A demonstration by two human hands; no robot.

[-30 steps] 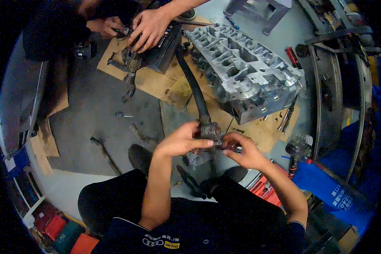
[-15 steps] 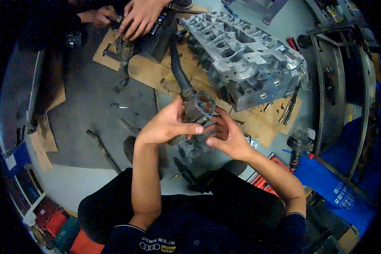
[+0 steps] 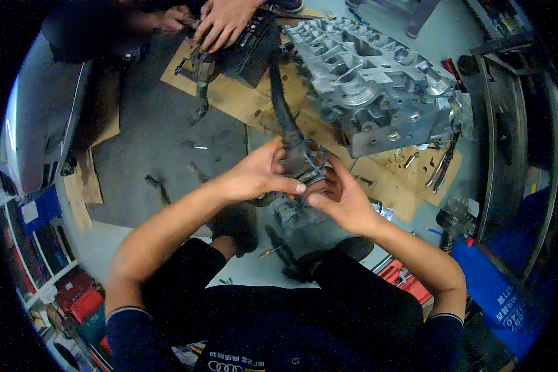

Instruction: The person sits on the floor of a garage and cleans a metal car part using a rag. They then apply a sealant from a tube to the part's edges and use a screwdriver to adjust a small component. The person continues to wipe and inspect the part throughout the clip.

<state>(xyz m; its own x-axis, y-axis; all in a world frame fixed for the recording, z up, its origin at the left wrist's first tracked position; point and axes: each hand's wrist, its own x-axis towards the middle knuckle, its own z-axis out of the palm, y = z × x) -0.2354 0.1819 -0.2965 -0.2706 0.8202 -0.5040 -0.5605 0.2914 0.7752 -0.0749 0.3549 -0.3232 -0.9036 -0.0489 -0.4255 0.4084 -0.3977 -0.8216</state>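
Far left: grey concrete floor (image 3: 136,142), scraps of cardboard along its edge, a few loose bolts scattered about.

Upper left: another person's hand (image 3: 223,22) rests on a dark part on a cardboard sheet (image 3: 229,93) laid flat on the floor.

Centre: left hand (image 3: 257,177) closed around a dark metal housing (image 3: 304,162), thumb and fingers clamped on its near side, index fingertip at the lower rim. The housing is held up off the floor, between both hands, in front of the chest. A black rubber hose (image 3: 279,93) runs up and away from the housing's top toward the cardboard.

Just right of centre: right hand (image 3: 341,198) gripping the same housing from the other side, fingers curled under and around its round opening; fingertips of both hands nearly touching.

Right: aluminium cylinder head (image 3: 372,80) lying on the cardboard, well apart from the hands. Pliers (image 3: 443,167) lie beside its right end.
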